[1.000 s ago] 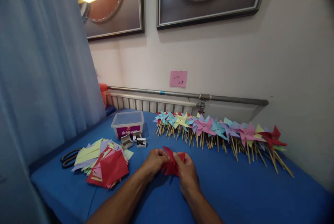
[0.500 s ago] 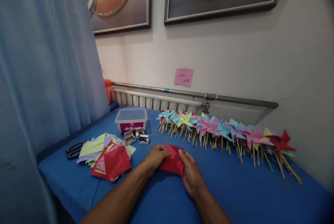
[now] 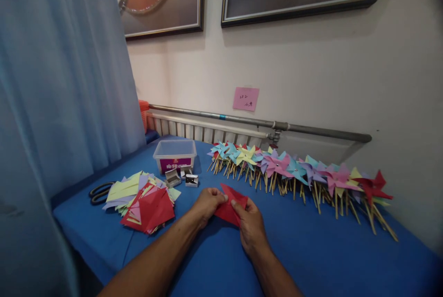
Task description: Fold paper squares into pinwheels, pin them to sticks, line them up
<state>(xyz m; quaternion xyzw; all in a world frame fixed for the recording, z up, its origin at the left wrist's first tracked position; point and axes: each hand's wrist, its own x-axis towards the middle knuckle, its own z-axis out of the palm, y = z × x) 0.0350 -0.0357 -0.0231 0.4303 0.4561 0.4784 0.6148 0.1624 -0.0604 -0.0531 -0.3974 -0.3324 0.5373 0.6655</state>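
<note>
The left hand (image 3: pixel 208 205) pinches the left side of a red paper piece (image 3: pixel 227 215) between thumb and fingers, while the right hand (image 3: pixel 252 225) grips its right side, the thumb lying on top. The paper thus sits between the two hands, raised above the blue-covered table (image 3: pixel 214 262). Beyond the left hand, toward the far edge, three small boxes (image 3: pixel 191 180) stand just in front of a clear plastic tub (image 3: pixel 175 163). Left of the left forearm, near the table's left edge, lies a heap of coloured paper sheets (image 3: pixel 148 209), red on top, with dark scissor handles (image 3: pixel 100 193) poking out beside it. A long row of pinwheels (image 3: pixel 277 166) lines the far edge along the wall, reaching toward the right end. A broad strip of blue cover separates the right hand from their sticks, and a narrower one parts the left forearm from the heap. The near edge is out of view.
</note>
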